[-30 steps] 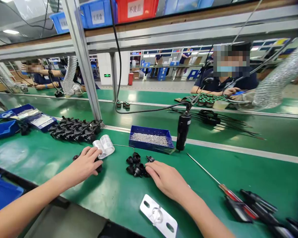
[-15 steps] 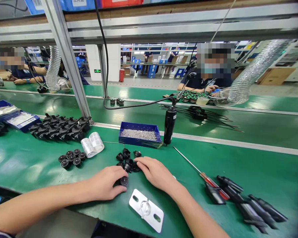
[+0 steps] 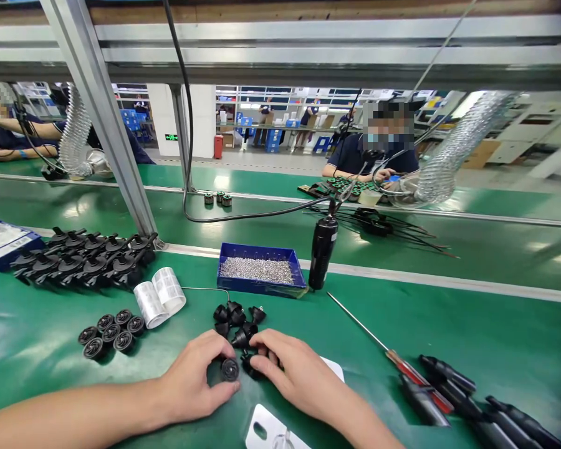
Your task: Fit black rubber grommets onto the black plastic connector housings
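My left hand (image 3: 194, 377) is closed around a small round black part with a swirled, fan-like face (image 3: 230, 370), held between thumb and fingers. Close by, my right hand (image 3: 292, 368) has its fingers curled around a black cone-shaped part (image 3: 249, 365), which they partly hide. Beyond both hands lies a loose pile of black cone-shaped parts (image 3: 236, 313), some with a small metal tip. A white slotted plate (image 3: 257, 416) with a clear ring lies in front of me, cut off by the lower edge. Another white piece (image 3: 335, 369) shows from behind my right wrist.
Left of my hands stand several round black parts (image 3: 111, 333), two white label rolls (image 3: 168, 292) and rows of black fittings (image 3: 81, 262). Farther back are a blue tray of small metal pieces (image 3: 257, 269) and a hanging black electric screwdriver (image 3: 322, 252). A long screwdriver (image 3: 397, 358) lies right.
The view has shifted, so the bench things sit lower. My right hand has drawn back from the pile toward my left, with a black part in its fingers. My left hand keeps its round part.
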`<state>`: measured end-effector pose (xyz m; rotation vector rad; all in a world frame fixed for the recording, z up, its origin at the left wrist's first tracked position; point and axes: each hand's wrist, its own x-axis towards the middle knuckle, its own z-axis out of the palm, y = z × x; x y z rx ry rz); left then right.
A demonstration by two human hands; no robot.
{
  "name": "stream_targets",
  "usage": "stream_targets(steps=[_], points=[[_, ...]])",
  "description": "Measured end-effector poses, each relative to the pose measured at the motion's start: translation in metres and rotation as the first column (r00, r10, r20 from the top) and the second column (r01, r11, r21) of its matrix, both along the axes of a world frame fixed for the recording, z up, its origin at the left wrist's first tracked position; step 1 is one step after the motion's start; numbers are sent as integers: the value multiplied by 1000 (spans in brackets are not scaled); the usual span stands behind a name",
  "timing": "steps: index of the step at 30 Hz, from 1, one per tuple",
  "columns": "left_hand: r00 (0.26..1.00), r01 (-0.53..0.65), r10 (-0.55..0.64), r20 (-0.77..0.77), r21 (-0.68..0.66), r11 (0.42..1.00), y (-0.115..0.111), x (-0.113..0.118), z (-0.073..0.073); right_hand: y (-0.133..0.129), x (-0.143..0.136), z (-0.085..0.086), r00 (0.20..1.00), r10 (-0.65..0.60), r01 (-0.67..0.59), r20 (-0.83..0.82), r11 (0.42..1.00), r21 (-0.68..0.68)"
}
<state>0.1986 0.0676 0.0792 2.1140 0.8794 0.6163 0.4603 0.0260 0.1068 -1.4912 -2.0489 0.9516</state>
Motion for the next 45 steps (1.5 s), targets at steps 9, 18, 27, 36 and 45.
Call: stream_targets(steps=[9, 18, 27, 36, 45], points=[[989, -91, 119, 84, -280, 956, -5, 6, 8, -11, -4, -1, 995, 95, -95, 5, 995, -16], [970, -33, 109, 218, -325, 945, -2, 5, 5, -9, -8, -7, 995, 99, -99, 17, 995, -9], [919, 28, 92, 384, -295, 955, -1, 3, 3, -8, 1, -13, 987, 78, -65, -142, 993, 95], [901, 39, 76, 427, -254, 966, -2, 4, 1, -10, -4, -20, 984, 12, 58, -180, 926, 374], [882, 80, 34, 469, -221, 972, -3, 7, 1, -13, -15, -19, 968, 18, 92, -251, 903, 419]])
